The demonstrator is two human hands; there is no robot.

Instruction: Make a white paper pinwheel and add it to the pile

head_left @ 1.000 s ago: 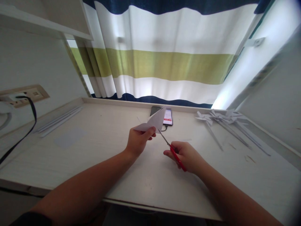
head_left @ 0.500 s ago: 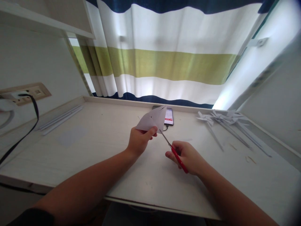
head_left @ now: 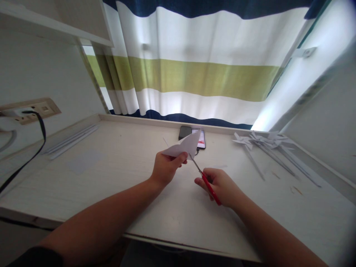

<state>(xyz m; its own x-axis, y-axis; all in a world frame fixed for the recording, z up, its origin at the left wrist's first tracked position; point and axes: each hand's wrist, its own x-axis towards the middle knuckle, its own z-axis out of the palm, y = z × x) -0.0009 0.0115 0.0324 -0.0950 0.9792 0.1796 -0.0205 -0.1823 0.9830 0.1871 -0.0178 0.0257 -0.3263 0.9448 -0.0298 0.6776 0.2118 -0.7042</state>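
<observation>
Over desk (head_left: 172, 215), L hand (head_left: 164, 170) pinches paper sheet (head_left: 182, 145), R hand (head_left: 221, 184) grips red-handled scissors (head_left: 206, 181). Prob. cutting step; next snip needs paper sheet steady.

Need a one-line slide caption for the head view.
Left hand holds white paper, right hand works red-handled scissors at its edge; paper pinwheels lie to the right on the desk.

Slim white paper sticks (head_left: 71, 142) lie left on this white wooden desk (head_left: 172, 218), white folded-paper pinwheels (head_left: 243, 141) right; between them, a bent white paper sheet (head_left: 183, 145) is before a flat black phone (head_left: 203, 143).
</observation>
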